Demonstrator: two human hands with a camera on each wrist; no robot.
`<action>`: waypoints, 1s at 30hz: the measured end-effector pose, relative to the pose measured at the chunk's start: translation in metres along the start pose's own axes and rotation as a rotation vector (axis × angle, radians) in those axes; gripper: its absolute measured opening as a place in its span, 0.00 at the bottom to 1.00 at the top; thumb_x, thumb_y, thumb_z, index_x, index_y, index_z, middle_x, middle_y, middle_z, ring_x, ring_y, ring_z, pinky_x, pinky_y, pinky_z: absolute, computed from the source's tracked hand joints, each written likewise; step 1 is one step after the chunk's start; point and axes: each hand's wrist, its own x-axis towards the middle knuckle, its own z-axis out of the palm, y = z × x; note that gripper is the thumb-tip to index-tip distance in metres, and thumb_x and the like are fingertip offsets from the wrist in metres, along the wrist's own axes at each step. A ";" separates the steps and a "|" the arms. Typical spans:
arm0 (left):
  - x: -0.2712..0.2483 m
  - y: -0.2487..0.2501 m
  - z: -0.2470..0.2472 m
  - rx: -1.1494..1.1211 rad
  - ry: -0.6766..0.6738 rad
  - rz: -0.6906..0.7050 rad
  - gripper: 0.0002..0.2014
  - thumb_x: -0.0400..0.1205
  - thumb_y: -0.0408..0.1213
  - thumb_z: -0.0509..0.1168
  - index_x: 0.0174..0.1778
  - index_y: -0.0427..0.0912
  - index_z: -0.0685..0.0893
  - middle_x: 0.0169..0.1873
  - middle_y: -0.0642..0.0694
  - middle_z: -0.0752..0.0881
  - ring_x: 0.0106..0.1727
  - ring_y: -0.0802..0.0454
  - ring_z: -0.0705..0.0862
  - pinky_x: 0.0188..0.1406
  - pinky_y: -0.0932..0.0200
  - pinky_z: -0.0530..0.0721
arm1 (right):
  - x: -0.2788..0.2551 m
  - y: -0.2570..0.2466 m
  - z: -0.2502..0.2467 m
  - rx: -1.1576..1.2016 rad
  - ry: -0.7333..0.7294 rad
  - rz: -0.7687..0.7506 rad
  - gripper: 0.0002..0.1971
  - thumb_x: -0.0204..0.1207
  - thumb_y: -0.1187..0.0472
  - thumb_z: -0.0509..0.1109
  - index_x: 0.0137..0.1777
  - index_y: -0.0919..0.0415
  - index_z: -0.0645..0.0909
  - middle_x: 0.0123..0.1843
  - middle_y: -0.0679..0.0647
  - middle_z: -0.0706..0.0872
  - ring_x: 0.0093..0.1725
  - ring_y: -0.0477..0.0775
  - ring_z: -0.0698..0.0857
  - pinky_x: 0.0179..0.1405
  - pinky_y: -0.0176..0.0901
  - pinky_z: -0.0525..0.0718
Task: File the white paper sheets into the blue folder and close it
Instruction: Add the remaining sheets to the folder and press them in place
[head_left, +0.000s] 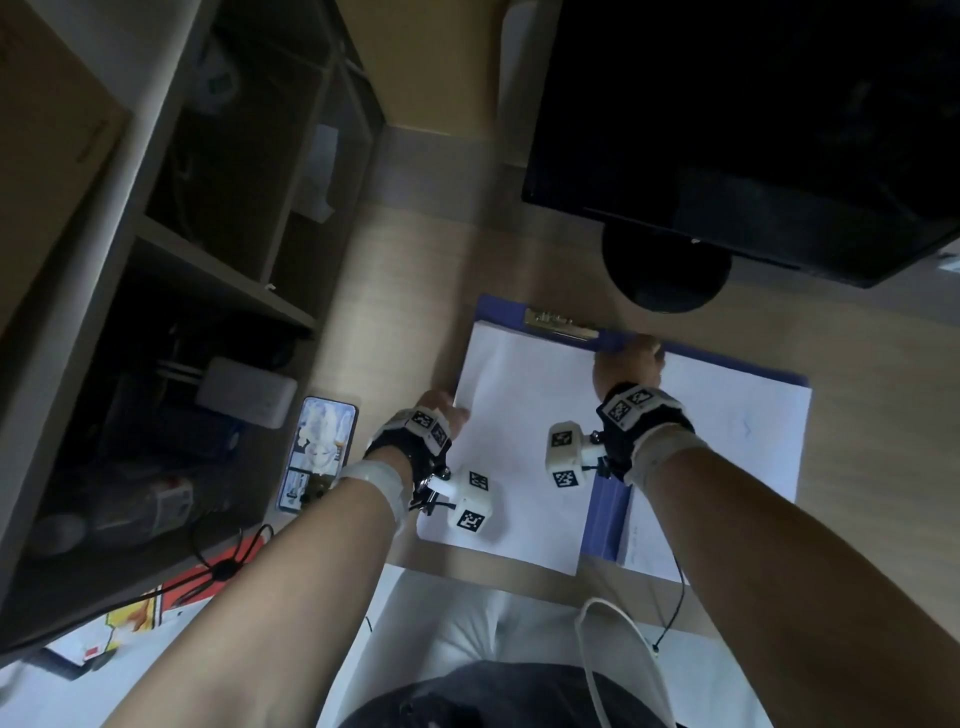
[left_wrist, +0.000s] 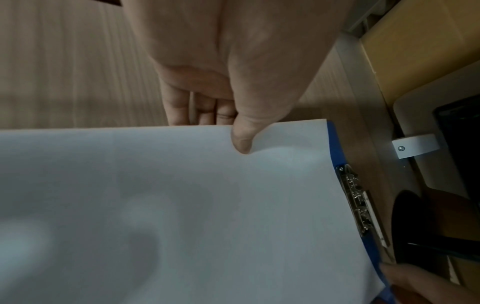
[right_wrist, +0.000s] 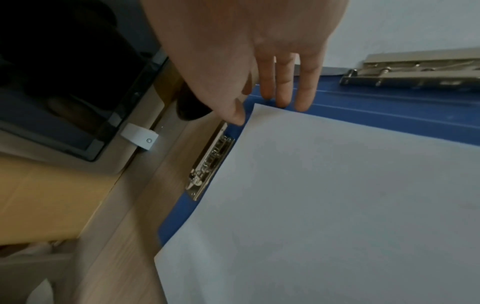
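Pinching white sheet (left_wrist: 182, 205) with left hand (left_wrist: 223, 67), over open blue folder (right_wrist: 376, 107)

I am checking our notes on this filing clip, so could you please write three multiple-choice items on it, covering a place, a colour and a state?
1. Where is the phone?
A. left of the folder
B. on the folder
C. under the monitor

2. What colour is the folder?
A. red
B. blue
C. green

3. How is the folder?
A. shut
B. open
C. upright

Key: 1 A, it lies beside the left hand. 2 B, blue shows around the white sheets. 3 B, it lies flat with its metal clip exposed.
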 end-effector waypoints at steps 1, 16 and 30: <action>0.002 -0.002 0.003 0.027 0.006 0.009 0.20 0.85 0.39 0.60 0.72 0.36 0.77 0.70 0.37 0.80 0.71 0.38 0.79 0.70 0.52 0.77 | -0.003 0.003 0.000 -0.014 -0.036 0.023 0.35 0.79 0.52 0.65 0.82 0.63 0.57 0.83 0.64 0.62 0.79 0.69 0.66 0.77 0.62 0.66; -0.007 0.034 0.020 -0.184 -0.001 -0.065 0.41 0.81 0.35 0.65 0.83 0.35 0.46 0.81 0.33 0.61 0.79 0.37 0.67 0.80 0.49 0.67 | -0.033 0.029 -0.002 -0.086 -0.383 0.226 0.40 0.77 0.49 0.67 0.82 0.68 0.56 0.79 0.67 0.66 0.76 0.66 0.70 0.72 0.55 0.69; -0.006 0.007 0.001 -0.251 0.000 0.032 0.32 0.81 0.42 0.64 0.80 0.37 0.64 0.77 0.38 0.73 0.74 0.38 0.75 0.75 0.46 0.73 | -0.026 0.063 0.018 -0.017 -0.365 0.189 0.38 0.59 0.39 0.64 0.61 0.70 0.79 0.57 0.63 0.84 0.55 0.65 0.83 0.50 0.53 0.77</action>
